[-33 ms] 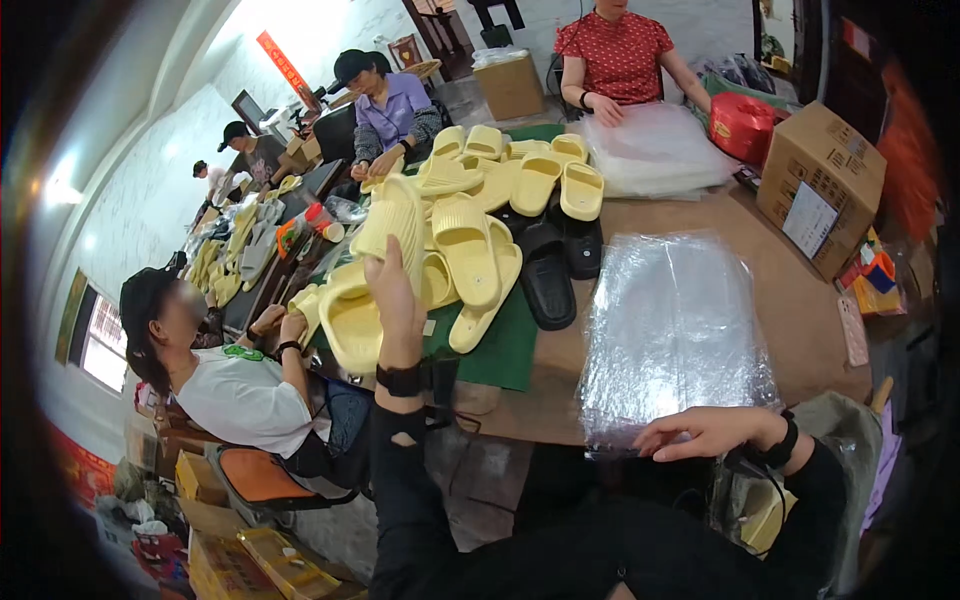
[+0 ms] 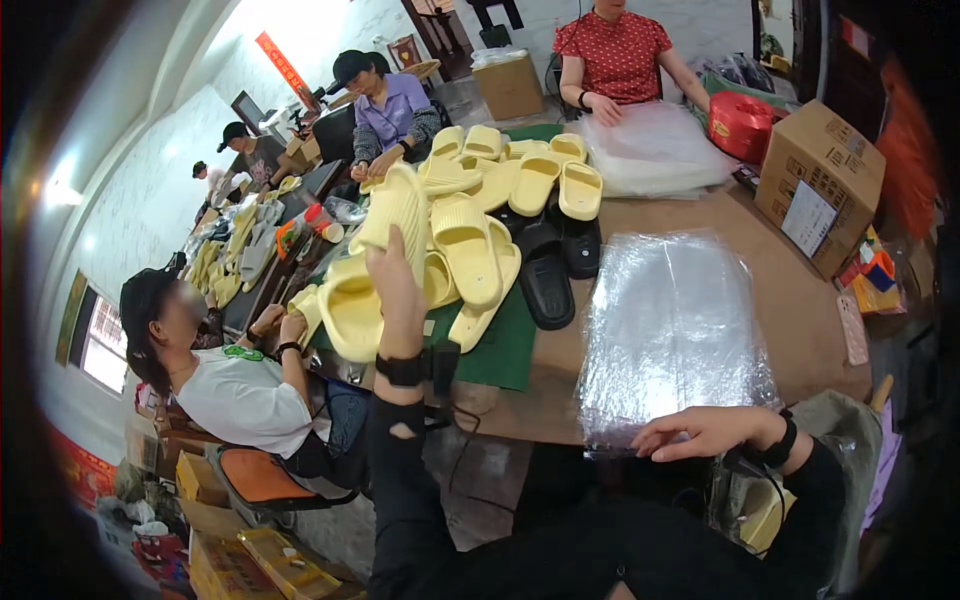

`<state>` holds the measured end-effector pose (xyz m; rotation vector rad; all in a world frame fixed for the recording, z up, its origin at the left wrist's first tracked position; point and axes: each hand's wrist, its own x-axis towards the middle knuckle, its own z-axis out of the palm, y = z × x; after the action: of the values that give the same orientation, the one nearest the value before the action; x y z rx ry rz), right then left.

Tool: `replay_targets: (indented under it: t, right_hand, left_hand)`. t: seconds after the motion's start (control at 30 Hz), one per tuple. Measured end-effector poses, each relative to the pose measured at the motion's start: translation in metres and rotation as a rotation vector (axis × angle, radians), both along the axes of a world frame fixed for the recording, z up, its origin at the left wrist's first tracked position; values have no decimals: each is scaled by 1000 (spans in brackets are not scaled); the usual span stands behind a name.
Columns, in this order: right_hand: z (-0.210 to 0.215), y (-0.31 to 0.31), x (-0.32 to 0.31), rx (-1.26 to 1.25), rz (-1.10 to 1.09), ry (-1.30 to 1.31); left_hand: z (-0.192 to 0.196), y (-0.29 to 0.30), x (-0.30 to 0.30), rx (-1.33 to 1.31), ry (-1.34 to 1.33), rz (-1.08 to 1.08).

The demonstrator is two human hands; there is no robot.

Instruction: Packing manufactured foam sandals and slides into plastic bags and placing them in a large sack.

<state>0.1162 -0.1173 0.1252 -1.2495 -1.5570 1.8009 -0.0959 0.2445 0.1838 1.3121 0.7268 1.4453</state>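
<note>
My left hand point(image 2: 400, 295) grips pale yellow slide slippers, lifted above the left part of the table. One slipper point(image 2: 398, 205) stands steeply tilted over the fingers, and another slipper point(image 2: 355, 315) hangs beside the palm with its opening toward me. My fingers are partly hidden behind them. Flat on the near edge of a stack of clear plastic bags point(image 2: 670, 330) lies my right hand point(image 2: 695, 432), fingers stretched and holding nothing. A pile of yellow slippers point(image 2: 470, 240) sits just beyond my left hand, with black slippers point(image 2: 545, 270) at its right side.
A cardboard box point(image 2: 825, 190), a red roll of twine point(image 2: 742, 125) and a phone point(image 2: 852, 335) lie along the right. Across the table, a person in red touches whitish plastic sheets point(image 2: 650, 155). Another person in white point(image 2: 245, 390) sits close on my left; more people work farther back.
My left hand and the slippers in it have shifted very slightly upward. My right hand stays in place.
</note>
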Motion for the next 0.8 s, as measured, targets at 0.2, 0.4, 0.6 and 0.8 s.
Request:
replay_targets:
  t: [0.2,0.4,0.6,0.8]
  right_hand:
    - [-8,-7,2,46,-41,35]
    - [-7,-17,-6,103,-28,22]
    - [-6,-23,-2,144,-75,7]
    - [-4,-12,-4,132,-60,-20]
  left_hand:
    - [30,12,106,205,109,-175]
    - [-29,63,165,216,489,-288]
    - [-104,49,166,187,777,-314]
    - [-103,22,115,629,1034,-159]
